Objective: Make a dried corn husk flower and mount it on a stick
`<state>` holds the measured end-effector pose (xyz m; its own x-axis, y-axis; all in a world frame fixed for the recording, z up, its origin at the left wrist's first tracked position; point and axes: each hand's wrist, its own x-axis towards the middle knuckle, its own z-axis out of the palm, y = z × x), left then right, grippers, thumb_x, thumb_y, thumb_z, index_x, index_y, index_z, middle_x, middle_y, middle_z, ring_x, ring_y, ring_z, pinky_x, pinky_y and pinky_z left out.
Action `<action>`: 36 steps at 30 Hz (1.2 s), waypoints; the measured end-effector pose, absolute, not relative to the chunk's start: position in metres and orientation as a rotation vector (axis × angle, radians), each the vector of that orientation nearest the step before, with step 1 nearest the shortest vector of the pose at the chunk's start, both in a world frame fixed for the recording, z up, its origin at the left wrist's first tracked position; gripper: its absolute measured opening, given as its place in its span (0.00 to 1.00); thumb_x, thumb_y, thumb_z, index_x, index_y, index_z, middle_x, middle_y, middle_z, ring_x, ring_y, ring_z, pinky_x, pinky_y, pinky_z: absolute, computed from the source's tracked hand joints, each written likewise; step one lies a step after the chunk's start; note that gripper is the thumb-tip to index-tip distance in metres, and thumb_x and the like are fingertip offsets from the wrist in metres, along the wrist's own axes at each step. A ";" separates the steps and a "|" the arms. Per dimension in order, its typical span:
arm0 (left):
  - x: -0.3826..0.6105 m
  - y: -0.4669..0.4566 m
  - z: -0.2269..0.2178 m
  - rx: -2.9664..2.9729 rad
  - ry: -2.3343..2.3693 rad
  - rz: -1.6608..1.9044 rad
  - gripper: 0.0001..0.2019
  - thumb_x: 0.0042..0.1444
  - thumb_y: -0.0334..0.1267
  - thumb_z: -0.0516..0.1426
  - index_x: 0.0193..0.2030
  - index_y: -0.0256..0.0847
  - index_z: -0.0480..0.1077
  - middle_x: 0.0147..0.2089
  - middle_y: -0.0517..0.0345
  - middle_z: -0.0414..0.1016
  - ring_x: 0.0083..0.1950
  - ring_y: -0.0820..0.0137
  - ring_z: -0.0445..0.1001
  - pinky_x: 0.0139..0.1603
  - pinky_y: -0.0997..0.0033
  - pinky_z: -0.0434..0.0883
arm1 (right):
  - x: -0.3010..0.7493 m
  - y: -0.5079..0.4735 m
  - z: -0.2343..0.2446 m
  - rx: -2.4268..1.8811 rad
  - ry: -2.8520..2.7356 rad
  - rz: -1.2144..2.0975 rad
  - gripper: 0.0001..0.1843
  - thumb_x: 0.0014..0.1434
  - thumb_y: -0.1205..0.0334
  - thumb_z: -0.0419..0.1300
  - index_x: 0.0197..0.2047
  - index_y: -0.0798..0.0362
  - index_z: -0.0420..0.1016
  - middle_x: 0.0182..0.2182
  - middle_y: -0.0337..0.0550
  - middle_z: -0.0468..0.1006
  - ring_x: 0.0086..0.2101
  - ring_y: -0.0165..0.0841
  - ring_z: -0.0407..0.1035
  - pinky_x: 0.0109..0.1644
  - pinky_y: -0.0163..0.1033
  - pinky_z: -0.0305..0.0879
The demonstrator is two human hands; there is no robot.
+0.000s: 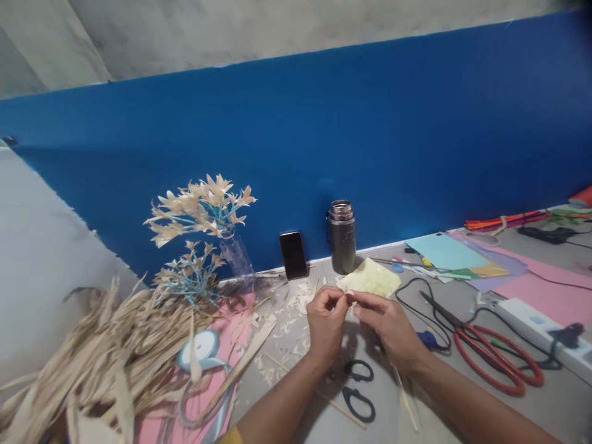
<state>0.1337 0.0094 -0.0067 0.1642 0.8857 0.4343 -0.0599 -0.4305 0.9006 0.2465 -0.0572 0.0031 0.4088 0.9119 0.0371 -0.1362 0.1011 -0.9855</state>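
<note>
My left hand (pixel 326 320) is closed, its thumb and forefinger pinching a small pale piece (pixel 348 293). From the other side, my right hand (pixel 387 324) reaches the same piece with its fingertips pinched at it. What the piece is cannot be made out at this size. Just behind the fingers lies a crumpled pale-yellow sheet (pixel 372 277). Black scissor handles (pixel 359 404) show on the table between my forearms. A thin pale strip (pixel 407 401) extends below my right wrist. Pale shavings (pixel 289 336) are scattered left of my hands.
Dried husks (pixel 92 364) and a tape roll (pixel 198 348) lie left, near husk flowers (pixel 203 206) in a clear vase (pixel 238 259). A phone (pixel 293 256) and open flask (pixel 343 237) stand behind. Right are red-handled scissors (pixel 497 361), a power strip (pixel 541 330) and coloured paper (pixel 457 253).
</note>
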 end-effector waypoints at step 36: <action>0.130 0.014 -0.006 1.496 0.749 1.306 0.03 0.54 0.36 0.63 0.32 0.39 0.76 0.30 0.57 0.79 0.33 0.67 0.78 0.39 0.68 0.74 | 0.247 -0.059 0.008 -1.245 -0.837 0.880 0.22 0.47 0.54 0.68 0.45 0.53 0.85 0.33 0.44 0.81 0.30 0.35 0.67 0.34 0.39 0.63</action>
<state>0.1304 0.0143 -0.0065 0.2329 0.9031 0.3606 -0.1447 -0.3345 0.9312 0.2471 -0.0586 0.0076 0.4304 0.9012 0.0515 -0.0970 0.1029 -0.9900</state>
